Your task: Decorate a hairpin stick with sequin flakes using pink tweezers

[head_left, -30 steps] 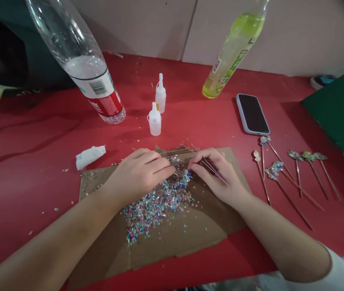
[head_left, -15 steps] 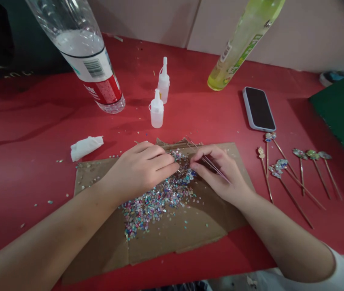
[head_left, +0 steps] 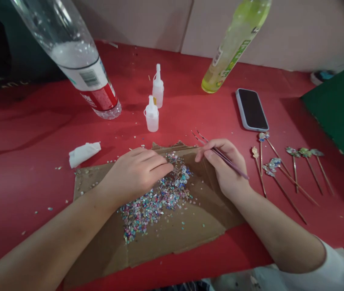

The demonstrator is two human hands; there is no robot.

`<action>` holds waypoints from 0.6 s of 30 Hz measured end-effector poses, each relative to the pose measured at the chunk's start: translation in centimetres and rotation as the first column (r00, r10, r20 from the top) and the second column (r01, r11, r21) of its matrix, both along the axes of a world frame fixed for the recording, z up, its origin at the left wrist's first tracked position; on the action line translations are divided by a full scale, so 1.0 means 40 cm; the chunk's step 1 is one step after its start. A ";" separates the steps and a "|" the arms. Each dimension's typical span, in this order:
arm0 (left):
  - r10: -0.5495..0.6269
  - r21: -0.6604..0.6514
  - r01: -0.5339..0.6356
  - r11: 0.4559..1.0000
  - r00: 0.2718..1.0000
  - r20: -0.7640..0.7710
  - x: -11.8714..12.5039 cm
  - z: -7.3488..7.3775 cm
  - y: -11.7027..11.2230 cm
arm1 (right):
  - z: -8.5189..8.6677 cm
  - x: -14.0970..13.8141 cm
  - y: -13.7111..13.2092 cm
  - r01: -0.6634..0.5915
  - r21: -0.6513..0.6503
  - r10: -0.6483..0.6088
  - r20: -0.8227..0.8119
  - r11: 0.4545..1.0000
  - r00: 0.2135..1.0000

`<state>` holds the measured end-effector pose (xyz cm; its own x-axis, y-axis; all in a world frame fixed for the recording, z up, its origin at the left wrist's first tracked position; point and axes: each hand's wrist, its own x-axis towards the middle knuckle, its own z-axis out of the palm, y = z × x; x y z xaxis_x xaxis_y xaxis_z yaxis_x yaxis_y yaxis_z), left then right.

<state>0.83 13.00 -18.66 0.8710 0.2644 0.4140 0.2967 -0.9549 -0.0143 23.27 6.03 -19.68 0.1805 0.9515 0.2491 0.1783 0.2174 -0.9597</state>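
My left hand (head_left: pixel 140 171) is closed in a pinch above a heap of small glittering chips (head_left: pixel 150 206). Between its fingertips is a hairpin (head_left: pixel 183 176), of which a bit of thin metal and a cluster of bluish chips show; the rest is hidden by the hand. Purple tweezers (head_left: pixel 228 161) lie across my right hand (head_left: pixel 225 165), gripped by thumb and fingers. Their two tips are apart, point up and away to the left, and hold nothing visible. Under both hands lies a sheet of brown cardboard (head_left: pixel 172 240).
Several decorated hairpins (head_left: pixel 284 173) lie to the right, below a phone (head_left: pixel 252 110). Two small white squeeze bottles (head_left: pixel 152 119) stand ahead, with a large clear bottle (head_left: pixel 99 91) left and a yellow-green bottle (head_left: pixel 231 50) right. A crumpled tissue (head_left: pixel 84 154) rests left on the red table.
My right hand has drawn away from the left, and the tweezers have turned so their tips point away from the hairpin. The left hand keeps its pinch. The view has shifted slightly.
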 end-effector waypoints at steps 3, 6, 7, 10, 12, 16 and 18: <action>0.074 -0.032 -0.072 0.997 0.994 0.080 0.001 0.004 -0.001 | -0.008 0.013 0.015 0.053 0.039 -0.046 -0.152 0.998 0.987; 0.314 -0.129 -0.290 0.948 0.917 0.247 0.002 0.011 -0.006 | -0.012 0.022 0.022 0.106 0.043 -0.092 -0.246 0.993 0.965; 0.363 -0.172 -0.325 0.930 0.886 0.289 0.002 0.012 -0.008 | -0.013 0.023 0.023 0.120 0.037 -0.106 -0.265 0.992 0.958; 0.486 -0.331 -0.388 0.860 0.820 0.302 0.003 0.016 -0.015 | -0.015 0.023 0.024 0.129 0.019 -0.118 -0.293 0.991 0.949; 0.550 -0.445 -0.405 0.799 0.792 0.265 0.005 0.016 -0.019 | -0.013 0.022 0.023 0.125 0.008 -0.117 -0.285 0.992 0.951; 0.592 -0.594 -0.384 0.707 0.780 0.202 0.010 0.015 -0.026 | -0.005 0.022 0.020 0.115 -0.036 -0.120 -0.223 0.993 0.967; 0.601 -0.660 -0.362 0.658 0.781 0.171 0.012 0.013 -0.028 | -0.002 0.023 0.019 0.122 -0.053 -0.130 -0.202 0.991 0.971</action>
